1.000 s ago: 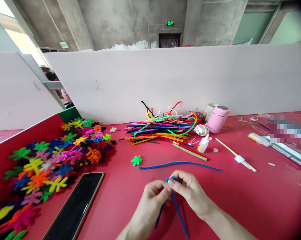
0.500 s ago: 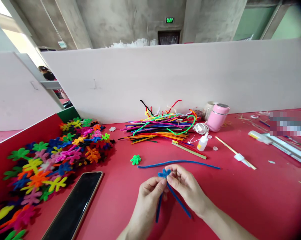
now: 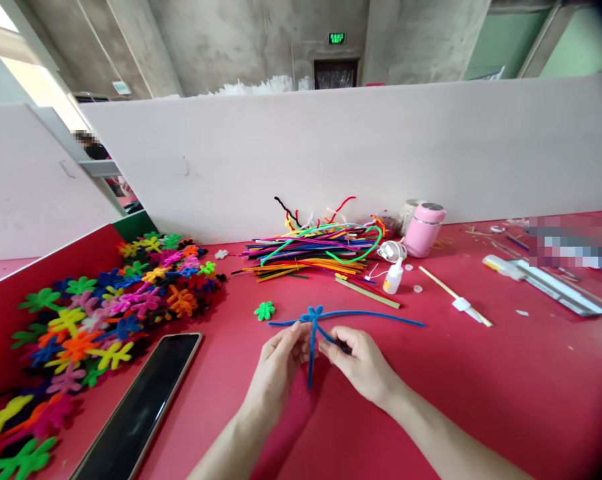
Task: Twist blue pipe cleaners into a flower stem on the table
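Bright daylight from upper left — soft shadows, edges warped, corner perhaps vignetted.

The bent pipe cleaner point(image 3: 311, 363) is blue, like the straight pipe cleaner point(image 3: 381, 315). The worktop point(image 3: 481, 400) is red. A small flower point(image 3: 265, 311) is green; the flower heap point(image 3: 105, 313) mixes green, orange, yellow, pink and blue. The flask point(image 3: 423, 230) is pink, the glue bottle point(image 3: 393, 280) white, the phone point(image 3: 141, 407) black.

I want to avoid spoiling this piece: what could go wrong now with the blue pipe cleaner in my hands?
The left hand and right hand pinch the blue pipe cleaner only with fingers, so its small loops may spring open. A second blue stem lies just behind it; the two might tangle.
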Demonstrator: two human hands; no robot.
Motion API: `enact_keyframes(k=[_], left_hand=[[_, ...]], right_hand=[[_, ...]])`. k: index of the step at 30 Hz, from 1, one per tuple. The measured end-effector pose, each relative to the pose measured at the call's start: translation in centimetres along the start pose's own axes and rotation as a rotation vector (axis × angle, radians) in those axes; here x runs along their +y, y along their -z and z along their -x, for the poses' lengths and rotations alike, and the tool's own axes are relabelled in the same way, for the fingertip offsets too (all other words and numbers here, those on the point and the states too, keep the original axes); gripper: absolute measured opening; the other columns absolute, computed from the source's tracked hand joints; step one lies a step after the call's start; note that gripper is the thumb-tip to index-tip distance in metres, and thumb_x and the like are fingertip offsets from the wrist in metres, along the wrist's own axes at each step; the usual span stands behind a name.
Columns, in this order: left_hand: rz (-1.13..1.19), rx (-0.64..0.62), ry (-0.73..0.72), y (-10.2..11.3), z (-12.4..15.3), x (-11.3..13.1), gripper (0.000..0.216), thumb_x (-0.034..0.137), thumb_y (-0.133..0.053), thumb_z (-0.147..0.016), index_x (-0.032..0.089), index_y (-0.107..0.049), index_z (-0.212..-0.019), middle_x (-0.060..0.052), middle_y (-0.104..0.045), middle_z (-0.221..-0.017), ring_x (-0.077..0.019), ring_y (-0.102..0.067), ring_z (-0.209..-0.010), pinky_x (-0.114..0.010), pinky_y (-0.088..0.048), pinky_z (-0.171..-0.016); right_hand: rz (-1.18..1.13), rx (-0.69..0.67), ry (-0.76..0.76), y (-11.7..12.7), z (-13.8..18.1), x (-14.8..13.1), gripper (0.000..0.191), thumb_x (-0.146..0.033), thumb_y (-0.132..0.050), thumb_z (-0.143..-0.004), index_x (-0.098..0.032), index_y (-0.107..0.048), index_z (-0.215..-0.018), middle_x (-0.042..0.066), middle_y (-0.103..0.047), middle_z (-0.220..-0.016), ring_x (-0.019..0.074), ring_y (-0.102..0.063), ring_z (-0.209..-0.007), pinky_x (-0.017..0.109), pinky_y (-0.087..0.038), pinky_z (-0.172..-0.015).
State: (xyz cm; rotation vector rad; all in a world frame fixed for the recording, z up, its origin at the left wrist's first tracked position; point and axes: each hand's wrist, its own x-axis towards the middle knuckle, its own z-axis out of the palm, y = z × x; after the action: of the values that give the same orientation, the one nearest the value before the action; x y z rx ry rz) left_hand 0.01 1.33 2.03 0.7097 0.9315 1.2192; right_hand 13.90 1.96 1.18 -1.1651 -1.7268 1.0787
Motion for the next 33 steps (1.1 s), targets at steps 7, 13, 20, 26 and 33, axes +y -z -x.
enact_keyframes(k=[7,13,20,26,33], left_hand=[[-0.189,0.027,-0.058,-0.1,-1.6,0.2,0.015,0.025,-0.067,-0.062,0.012,-0.061,-0.06,0.003,-0.053,-0.05,-0.0071,-0.045,-0.048,-0.019,-0.035,-0.049],[-0.16,-0.02,-0.022,-1.0,-2.5,-0.3,0.018,0.028,-0.065,-0.064,0.011,-0.059,-0.059,0.002,-0.054,-0.048,-0.0071,-0.045,-0.044,-0.02,-0.034,-0.046],[-0.137,-0.089,0.03,-0.5,-2.9,-0.8,0.016,0.027,-0.061,-0.068,0.012,-0.057,-0.065,0.005,-0.049,-0.046,-0.0064,-0.045,-0.041,-0.021,-0.039,-0.046],[-0.132,-0.112,0.033,-0.3,-2.3,-0.7,0.02,0.028,-0.062,-0.066,0.015,-0.05,-0.057,0.007,-0.045,-0.045,-0.0065,-0.044,-0.036,-0.02,-0.036,-0.039],[-0.214,-0.111,0.022,-0.5,-1.8,-0.5,0.018,0.029,-0.059,-0.07,0.013,-0.056,-0.062,0.004,-0.049,-0.049,-0.0056,-0.041,-0.038,-0.018,-0.033,-0.038]], right_hand=[[-0.018,-0.038,0.006,0.3,0.0,-0.1,0.026,-0.031,-0.05,-0.076,-0.015,-0.05,-0.055,-0.006,-0.037,-0.049,0.0076,-0.029,-0.046,0.02,-0.022,-0.043],[-0.11,-0.156,-0.001,1.4,-1.8,0.9,0.026,-0.029,-0.047,-0.078,-0.014,-0.057,-0.059,-0.003,-0.05,-0.054,0.0092,-0.042,-0.051,0.02,-0.032,-0.049],[-0.172,-0.172,0.005,1.4,-2.9,1.7,0.028,-0.032,-0.049,-0.076,-0.013,-0.061,-0.06,-0.001,-0.058,-0.056,0.0112,-0.049,-0.054,0.021,-0.037,-0.054],[-0.188,-0.192,-0.014,0.9,-2.6,1.9,0.027,-0.031,-0.048,-0.076,-0.013,-0.061,-0.06,-0.002,-0.056,-0.051,0.0109,-0.048,-0.05,0.022,-0.037,-0.051],[-0.175,-0.214,-0.049,1.4,-2.1,1.9,0.022,-0.027,-0.051,-0.075,-0.013,-0.059,-0.06,-0.003,-0.053,-0.053,0.0103,-0.046,-0.051,0.021,-0.036,-0.05]])
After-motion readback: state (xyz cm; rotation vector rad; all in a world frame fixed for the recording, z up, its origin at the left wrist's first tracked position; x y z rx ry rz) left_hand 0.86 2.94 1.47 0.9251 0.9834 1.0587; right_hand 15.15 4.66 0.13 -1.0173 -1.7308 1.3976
